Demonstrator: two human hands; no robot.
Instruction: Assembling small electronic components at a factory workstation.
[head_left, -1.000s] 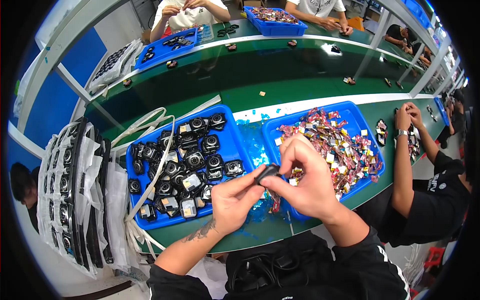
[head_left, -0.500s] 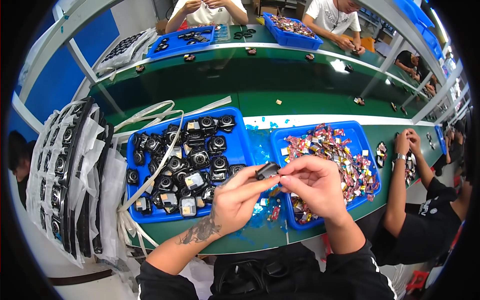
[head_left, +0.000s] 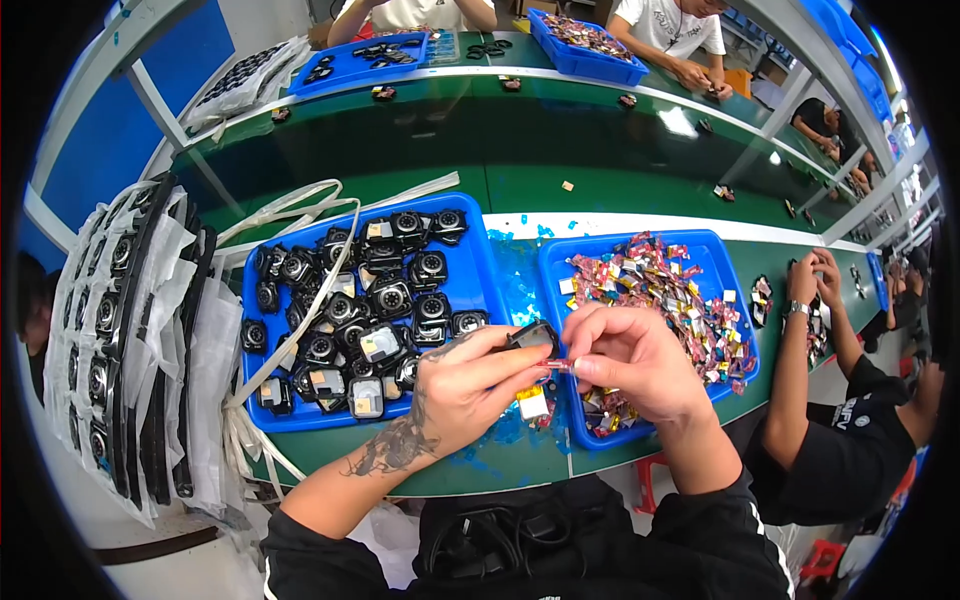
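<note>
My left hand is closed around a black watch case, held above the gap between two blue trays. Against the case's lower edge, my right hand pinches the end of a thin reddish strip between thumb and fingertips. A small part with a yellow band and white square shows just below my fingers; I cannot tell whether it hangs from the strip or lies on the table. The left tray holds many black watch cases. Small red, yellow and white parts fill the right tray.
Stacked black racks of watch cases in white film stand at the left. White straps cross the left tray. Beyond runs a green conveyor with scattered small parts. A co-worker's arms are at the right. Blue scraps litter the table.
A reddish strip now shows stretched between my hands at the watch case, and a yellow and white part shows beneath. My right hand has shifted slightly right and down. Parts on the conveyor have shifted slightly right.
</note>
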